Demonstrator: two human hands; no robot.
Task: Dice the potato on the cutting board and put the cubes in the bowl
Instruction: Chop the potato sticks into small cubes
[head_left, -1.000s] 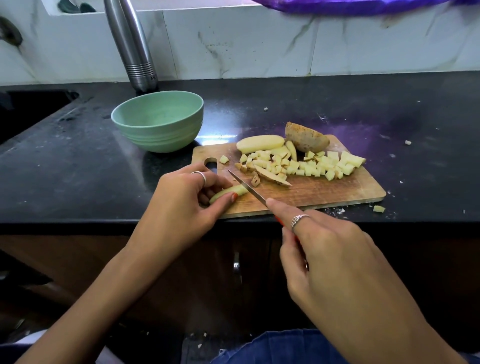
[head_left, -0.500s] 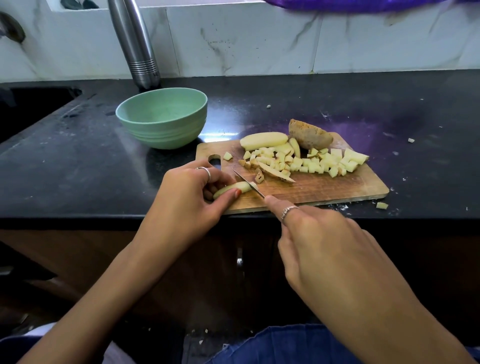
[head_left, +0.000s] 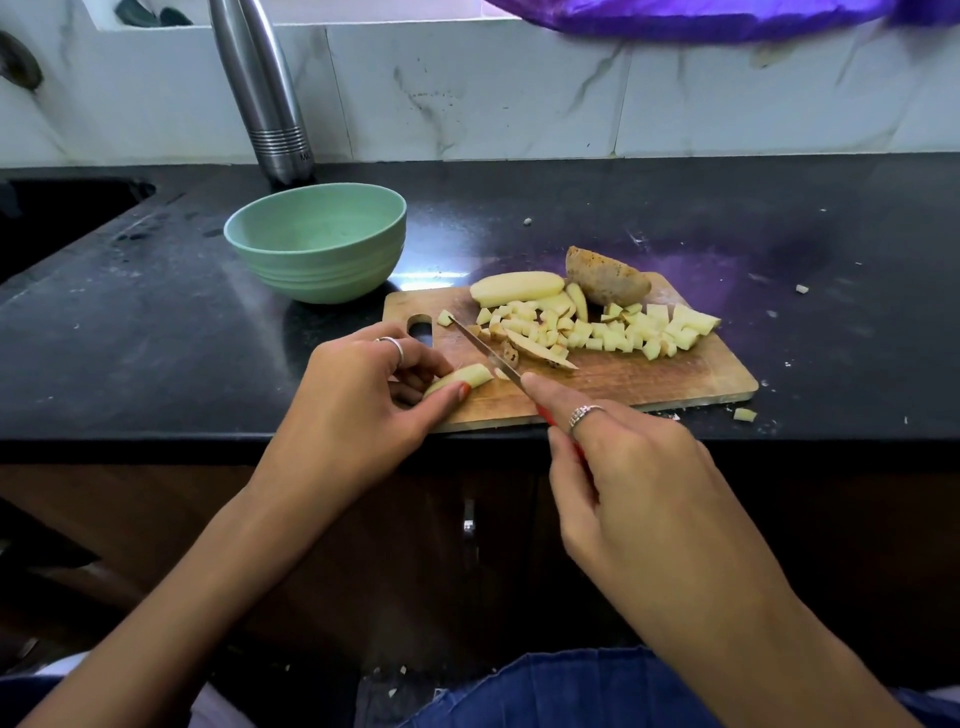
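Wooden cutting board (head_left: 649, 382) lay at the bench's front edge; our left hand (head_left: 358, 410) pinched a potato strip (head_left: 460, 378), our right hand (head_left: 634, 467) gripped the knife (head_left: 485, 351); cubes (head_left: 623, 330) lay piled mid-board.

Bowl (head_left: 317, 244) left behind cutting board (head_left: 649, 379), potato cubes (head_left: 613, 330) on board

1 bowl (head_left: 317, 244), 1 board (head_left: 623, 379), 1 knife (head_left: 485, 349), 2 hands (head_left: 358, 410), approx 40 cubes (head_left: 613, 332).
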